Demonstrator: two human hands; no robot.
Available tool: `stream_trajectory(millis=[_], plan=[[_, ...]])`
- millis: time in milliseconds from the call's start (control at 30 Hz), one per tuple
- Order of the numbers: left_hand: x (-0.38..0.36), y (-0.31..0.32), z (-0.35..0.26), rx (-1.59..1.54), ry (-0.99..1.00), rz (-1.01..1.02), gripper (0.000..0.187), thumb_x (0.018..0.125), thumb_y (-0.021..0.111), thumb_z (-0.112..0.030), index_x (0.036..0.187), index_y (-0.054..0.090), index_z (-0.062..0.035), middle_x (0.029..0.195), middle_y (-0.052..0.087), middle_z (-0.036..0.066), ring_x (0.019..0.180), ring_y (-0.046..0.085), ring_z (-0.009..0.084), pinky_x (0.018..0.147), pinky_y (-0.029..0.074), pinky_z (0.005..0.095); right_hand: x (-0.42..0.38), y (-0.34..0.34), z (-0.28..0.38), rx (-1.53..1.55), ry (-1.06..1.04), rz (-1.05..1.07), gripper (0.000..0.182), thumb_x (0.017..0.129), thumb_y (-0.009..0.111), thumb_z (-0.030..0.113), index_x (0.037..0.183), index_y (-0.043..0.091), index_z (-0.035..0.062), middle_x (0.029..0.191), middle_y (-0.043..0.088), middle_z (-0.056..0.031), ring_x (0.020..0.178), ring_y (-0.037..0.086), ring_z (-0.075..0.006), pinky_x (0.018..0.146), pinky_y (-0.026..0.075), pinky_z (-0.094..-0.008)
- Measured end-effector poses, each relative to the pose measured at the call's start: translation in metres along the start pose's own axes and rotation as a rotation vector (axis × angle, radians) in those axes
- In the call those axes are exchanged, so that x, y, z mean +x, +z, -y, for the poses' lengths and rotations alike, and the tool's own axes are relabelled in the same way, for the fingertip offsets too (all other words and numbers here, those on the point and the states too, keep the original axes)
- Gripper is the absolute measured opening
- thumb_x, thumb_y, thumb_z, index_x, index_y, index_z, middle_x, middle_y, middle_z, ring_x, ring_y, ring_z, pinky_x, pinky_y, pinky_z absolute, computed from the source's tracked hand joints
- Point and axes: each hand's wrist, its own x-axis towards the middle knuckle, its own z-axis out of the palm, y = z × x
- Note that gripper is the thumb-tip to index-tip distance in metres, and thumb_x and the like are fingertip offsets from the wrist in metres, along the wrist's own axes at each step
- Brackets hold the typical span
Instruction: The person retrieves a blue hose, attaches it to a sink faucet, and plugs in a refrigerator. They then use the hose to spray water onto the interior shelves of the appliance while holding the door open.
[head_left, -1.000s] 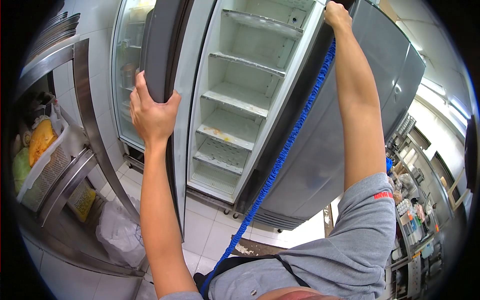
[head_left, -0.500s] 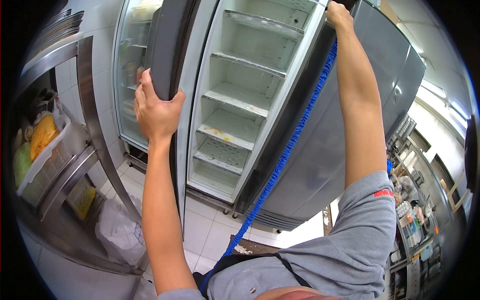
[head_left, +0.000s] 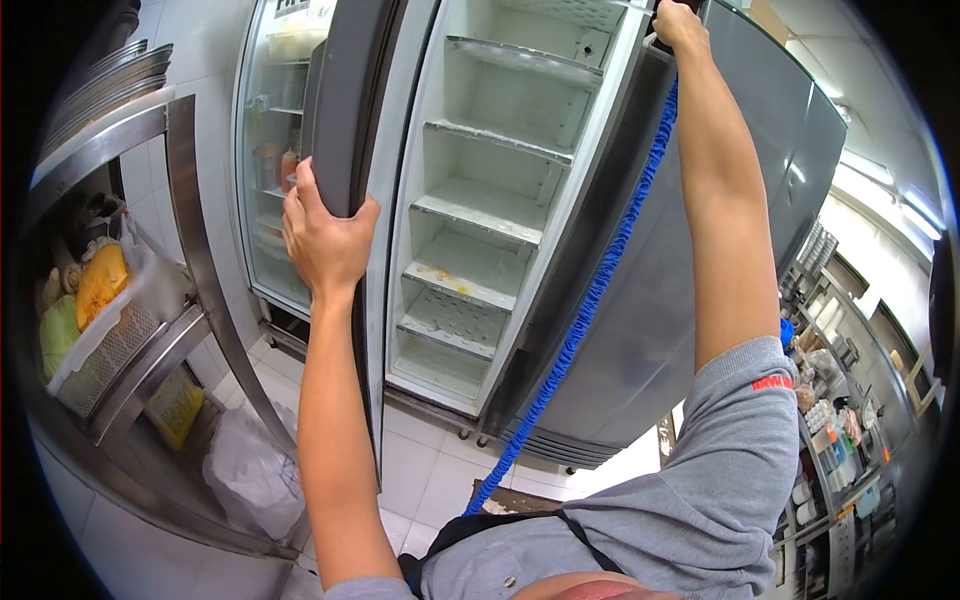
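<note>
My left hand (head_left: 332, 240) is wrapped round the lower edge of a dark grey refrigerator door (head_left: 345, 110), thumb on the near side. The door stands swung open to the left. Behind it, an upright refrigerator shows several white shelves (head_left: 485, 208); one lower shelf (head_left: 460, 275) has yellow-orange stains. High up at the refrigerator's right side, my right hand (head_left: 683, 28) is closed at the top corner; what its fingers grip is hidden. A blue ruched cord (head_left: 590, 310) slants from beside my right forearm down to my waist.
At left, a metal rack (head_left: 185, 170) carries stacked trays (head_left: 105, 90) and a basket (head_left: 110, 345) with cut orange produce. A white plastic bag (head_left: 250, 470) lies below. A glass-door fridge (head_left: 272, 150) stands behind the open door. A grey steel cabinet (head_left: 700, 260) is at right, with crowded shelves (head_left: 835, 420) beyond.
The view has shifted slightly, so the rack and refrigerator sit a little lower and further right. Both hands keep their places, the left on the door.
</note>
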Motion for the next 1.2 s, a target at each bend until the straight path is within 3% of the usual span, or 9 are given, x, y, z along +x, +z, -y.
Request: stream_trajectory(millis=[400,467,733,800,1200], plan=[[-0.003,0.002,-0.003,0.01,-0.011,0.01,0.078,0.067,0.073,-0.028,0.135,0.04,-0.0122,0.113,0.055,0.019,0.102,0.055,0.0393,0.088,0.044,0.0482,0.012,-0.003,-0.011,-0.093,-0.001,-0.019,0.022,0.085,0.055,0.011,0.098,0.069,0.0007,0.106,0.066,-0.022,0.101,0.064,-0.0353,0.084,0.053,-0.0444],[-0.003,0.001,-0.002,0.015,-0.017,0.013,0.078,0.066,0.073,-0.028,0.135,0.04,-0.0121,0.113,0.055,0.019,0.102,0.055,0.0394,0.089,0.044,0.0482,0.014,-0.004,-0.01,-0.167,0.03,0.139,0.029,0.087,0.058,0.019,0.112,0.063,0.006,0.12,0.061,-0.0192,0.113,0.058,-0.0371,0.09,0.049,-0.0486],[-0.004,0.002,-0.003,0.033,0.009,0.008,0.078,0.067,0.073,-0.028,0.135,0.039,-0.0119,0.114,0.055,0.019,0.102,0.055,0.039,0.089,0.044,0.0483,0.011,-0.007,-0.005,-0.162,0.018,0.132,0.027,0.087,0.055,0.015,0.112,0.063,0.0063,0.12,0.061,-0.0187,0.112,0.059,-0.0359,0.09,0.05,-0.0473],[-0.004,0.001,-0.005,0.024,0.001,0.017,0.078,0.067,0.073,-0.028,0.136,0.039,-0.012,0.114,0.055,0.019,0.102,0.055,0.039,0.089,0.044,0.0483,0.005,-0.011,-0.004,-0.039,0.02,0.024,0.023,0.085,0.055,0.011,0.099,0.069,0.0009,0.107,0.066,-0.0219,0.102,0.064,-0.035,0.085,0.053,-0.0443],[-0.004,0.001,-0.004,0.037,-0.008,0.043,0.078,0.069,0.072,-0.027,0.137,0.036,-0.0107,0.115,0.054,0.02,0.103,0.056,0.0396,0.088,0.045,0.0488,0.011,-0.007,-0.008,-0.059,0.052,0.031,0.024,0.085,0.053,0.01,0.101,0.069,0.0017,0.108,0.066,-0.0211,0.103,0.064,-0.0338,0.086,0.053,-0.0436]])
